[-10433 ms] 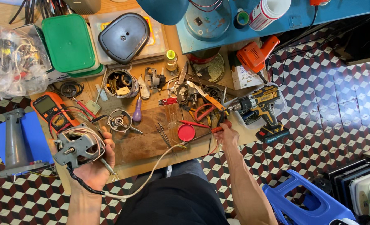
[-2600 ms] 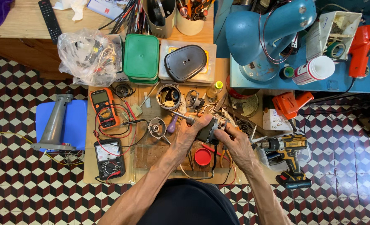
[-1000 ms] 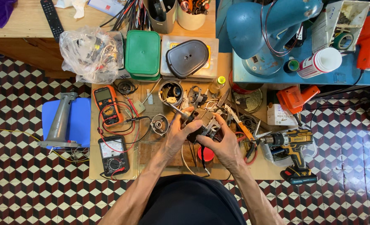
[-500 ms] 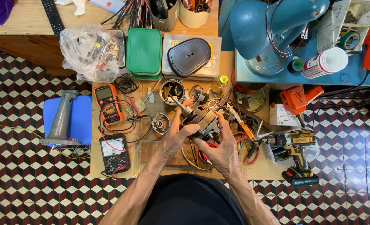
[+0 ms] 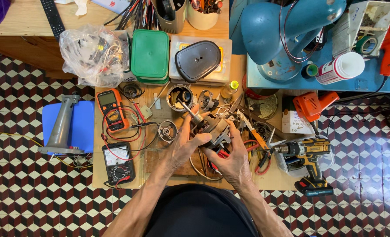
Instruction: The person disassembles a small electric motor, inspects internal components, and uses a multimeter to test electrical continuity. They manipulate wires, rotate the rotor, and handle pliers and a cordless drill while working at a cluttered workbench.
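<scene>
Single head view: looks straight down, fairly high above the cluttered table point(image 5: 116, 175), tiled floor point(image 5: 19, 206) at both sides.

Two hands: left point(image 5: 184, 147), right point(image 5: 230, 160). One motor point(image 5: 210, 129). Two meters: orange point(image 5: 109, 109), black point(image 5: 118, 161). One drill point(image 5: 307, 153). One green box point(image 5: 149, 55). One bag point(image 5: 89, 55). One lamp point(image 5: 278, 30).

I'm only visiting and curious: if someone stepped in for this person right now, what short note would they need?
Left hand and right hand together grip a small electric motor above the wooden bench, its shaft pointing up and away. A round metal end cap lies loose beside the left hand. Orange multimeter sits left, cordless drill right. Motor is apart; cap not fitted.
</scene>
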